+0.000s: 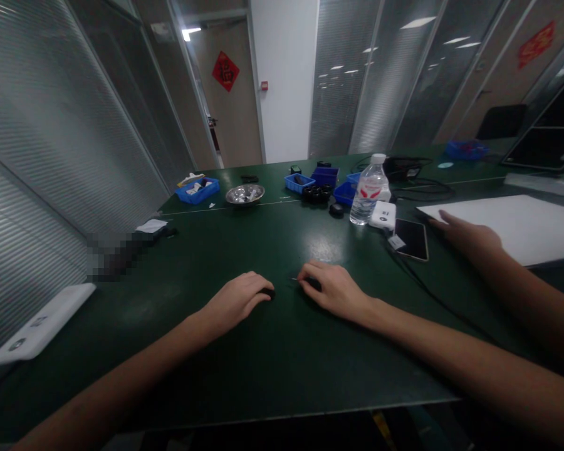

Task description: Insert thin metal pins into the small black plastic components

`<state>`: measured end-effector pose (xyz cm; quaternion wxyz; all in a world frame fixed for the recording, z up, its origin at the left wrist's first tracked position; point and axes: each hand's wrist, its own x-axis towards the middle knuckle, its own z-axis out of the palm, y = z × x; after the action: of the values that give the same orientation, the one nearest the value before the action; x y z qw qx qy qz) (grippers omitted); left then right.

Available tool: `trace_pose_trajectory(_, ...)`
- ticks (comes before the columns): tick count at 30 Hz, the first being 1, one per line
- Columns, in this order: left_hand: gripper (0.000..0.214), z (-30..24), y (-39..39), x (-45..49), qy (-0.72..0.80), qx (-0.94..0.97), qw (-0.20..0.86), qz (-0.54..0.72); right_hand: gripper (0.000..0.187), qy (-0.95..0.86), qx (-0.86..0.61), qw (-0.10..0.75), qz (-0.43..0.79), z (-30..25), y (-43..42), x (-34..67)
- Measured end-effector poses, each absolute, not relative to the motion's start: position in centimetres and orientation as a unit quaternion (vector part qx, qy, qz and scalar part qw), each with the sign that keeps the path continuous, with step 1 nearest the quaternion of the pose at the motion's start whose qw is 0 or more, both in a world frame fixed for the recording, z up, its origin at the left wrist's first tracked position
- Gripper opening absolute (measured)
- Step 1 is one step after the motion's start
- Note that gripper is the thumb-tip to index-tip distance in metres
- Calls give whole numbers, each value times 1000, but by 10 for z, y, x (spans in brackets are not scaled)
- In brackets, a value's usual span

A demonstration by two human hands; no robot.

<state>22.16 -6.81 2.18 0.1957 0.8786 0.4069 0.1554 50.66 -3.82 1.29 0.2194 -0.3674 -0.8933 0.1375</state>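
My left hand [239,300] rests on the dark green table [282,357], its fingers curled over a small black part [267,292]. A short gap to the right, my right hand [337,291] lies with its fingers pinched on another small black piece [313,284], and a thin pin-like tip [294,279] pokes out toward the left hand. The two hands are close together near the table's middle, and most of each piece is hidden under the fingers.
Another person's hand [467,235] lies at the right beside a phone [412,238] and a white sheet [521,227]. Further back stand a water bottle [369,191], a white box [383,215], blue bins [198,190], a metal bowl [244,195] and black round parts [316,194]. A white device [42,323] lies at the left edge.
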Motion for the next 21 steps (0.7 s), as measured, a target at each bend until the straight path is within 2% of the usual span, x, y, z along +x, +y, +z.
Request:
trace_pose_trajectory(4,35,24,-44,160,492,835,193,153,10,-895,-366,217,135,12,-38,507)
trace_pose_trajectory(12,33,28,-12,-21,729,683,28,24,11,-894,-365,222,138,14,-39,507)
trace_pose_trajectory(21,36,43,-22,-48,801,592,61,60,11,-894,-363,222,138,13,-38,509)
